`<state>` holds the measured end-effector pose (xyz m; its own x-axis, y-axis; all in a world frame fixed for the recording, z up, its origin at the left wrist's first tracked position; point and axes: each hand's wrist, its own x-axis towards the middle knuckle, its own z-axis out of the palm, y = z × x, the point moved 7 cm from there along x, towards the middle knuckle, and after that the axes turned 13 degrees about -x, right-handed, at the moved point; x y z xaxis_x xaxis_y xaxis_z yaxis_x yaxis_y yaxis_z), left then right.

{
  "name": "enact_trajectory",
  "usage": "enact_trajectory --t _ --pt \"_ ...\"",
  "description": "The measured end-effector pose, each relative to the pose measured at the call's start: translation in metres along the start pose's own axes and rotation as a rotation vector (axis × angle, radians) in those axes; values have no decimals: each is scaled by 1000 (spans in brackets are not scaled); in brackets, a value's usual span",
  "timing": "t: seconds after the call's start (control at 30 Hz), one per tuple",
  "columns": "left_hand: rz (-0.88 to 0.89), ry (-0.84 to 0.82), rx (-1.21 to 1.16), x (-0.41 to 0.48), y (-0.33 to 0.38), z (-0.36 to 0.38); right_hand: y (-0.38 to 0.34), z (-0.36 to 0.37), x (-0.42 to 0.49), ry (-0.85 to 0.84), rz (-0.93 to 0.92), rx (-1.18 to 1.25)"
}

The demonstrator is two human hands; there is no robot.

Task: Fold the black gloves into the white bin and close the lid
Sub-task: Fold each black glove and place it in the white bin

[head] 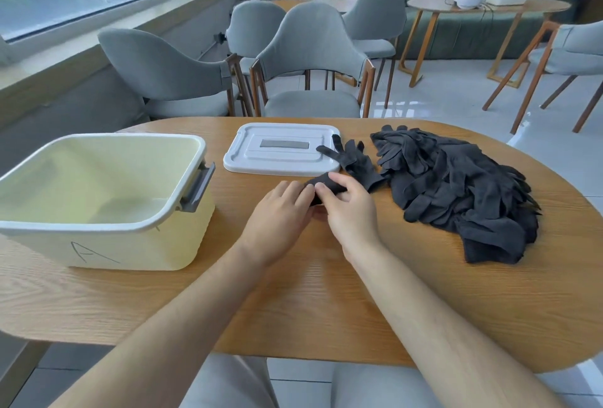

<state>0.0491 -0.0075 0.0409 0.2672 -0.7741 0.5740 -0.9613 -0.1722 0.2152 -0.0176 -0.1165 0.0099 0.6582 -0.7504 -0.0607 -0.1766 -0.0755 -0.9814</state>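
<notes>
One glove [326,184] is pinched mid-fold on the surface [293,293], both grips (left hand [277,211], right hand [349,208]) curled round it; the bin [98,226] is set open alongside, ready, lid [280,153] laid off behind.

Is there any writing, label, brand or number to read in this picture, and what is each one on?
"A": handwritten in dark pen on the near wall of the white bin.
The grey strip on the lid shows no text.
No writing shows on the black glove held by the left hand and right hand, nor on the pile of gloves.
Nothing else can be read.
</notes>
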Motion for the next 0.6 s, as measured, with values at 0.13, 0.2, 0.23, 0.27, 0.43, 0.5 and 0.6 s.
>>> enact_trajectory --t 0.13,0.2,0.23,0.27,0.43,0.5,0.6 --pt "-231 112 -225 -2 4 -53 -25 -4 3 -52 -43 98" --pt "-323 219 -237 -6 4 -90 -37 -4 3 -96 -74 131" --pt "-386 244 -241 -7 2 -106 -44 -3 3 -110 -92 127" --pt "-483 234 -265 -8 -4 -116 -53 -2 2 -122 -115 115" --pt "-1020 71 -950 -23 -18 -115 -92 13 -6 -142 -219 20" --pt "-1133 43 -1281 -25 -13 -113 -105 24 -10 -173 -230 82" --pt "-1180 102 -1444 -27 -19 -124 -131 43 -19 -200 -302 101"
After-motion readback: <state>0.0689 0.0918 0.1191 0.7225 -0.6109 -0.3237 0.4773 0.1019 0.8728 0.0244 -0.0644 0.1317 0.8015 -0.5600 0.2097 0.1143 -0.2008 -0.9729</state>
